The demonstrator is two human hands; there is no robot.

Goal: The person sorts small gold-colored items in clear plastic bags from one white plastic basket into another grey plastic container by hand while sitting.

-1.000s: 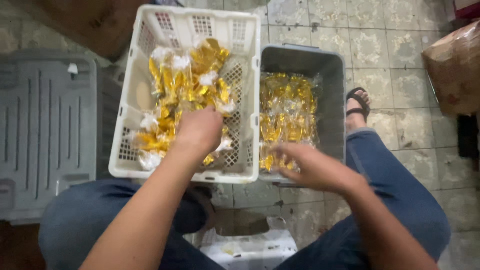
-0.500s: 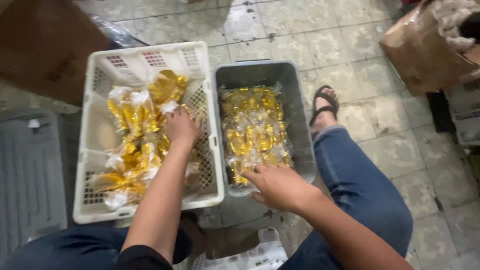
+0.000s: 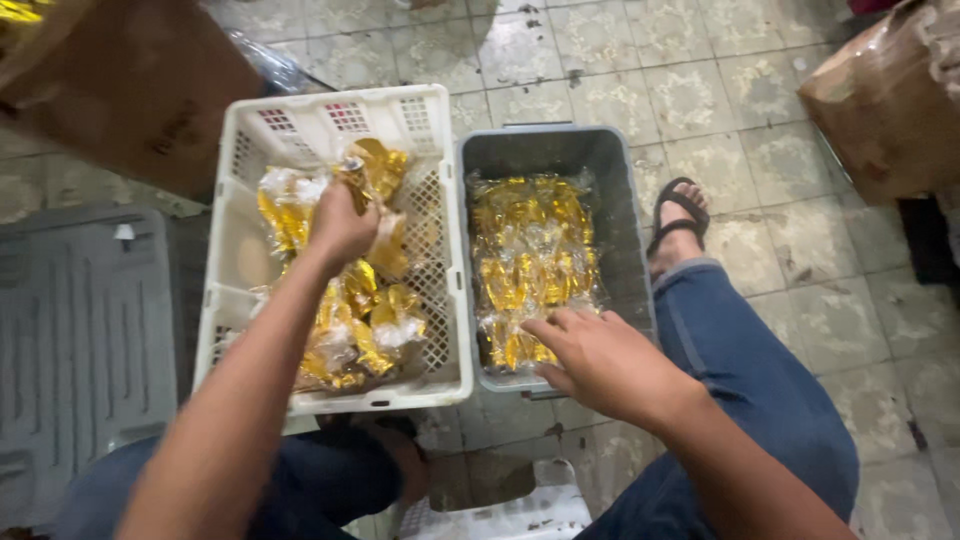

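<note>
Left hand (image 3: pixel 343 225) gripping gold packet (image 3: pixel 352 170) over white crate (image 3: pixel 445 300); right hand (image 3: pixel 600 360) on grey bin (image 3: pixel 625 200).

Small packing workroom, likely back of a shop or home business. Worn, stained tile floor (image 3: pixel 640 70). White perforated crate (image 3: pixel 440 250) and grey plastic tub (image 3: pixel 620 200) full of gold-wrapped packets, cardboard boxes (image 3: pixel 880 100) around, grey plastic lid (image 3: pixel 80 340) alongside.

White perforated crate (image 3: pixel 440 300) on the left, grey bin (image 3: pixel 620 190) on the right, both holding gold-and-clear packets (image 3: pixel 530 260); blue jeans (image 3: pixel 760 380), black sandal (image 3: pixel 680 215) alongside.
</note>
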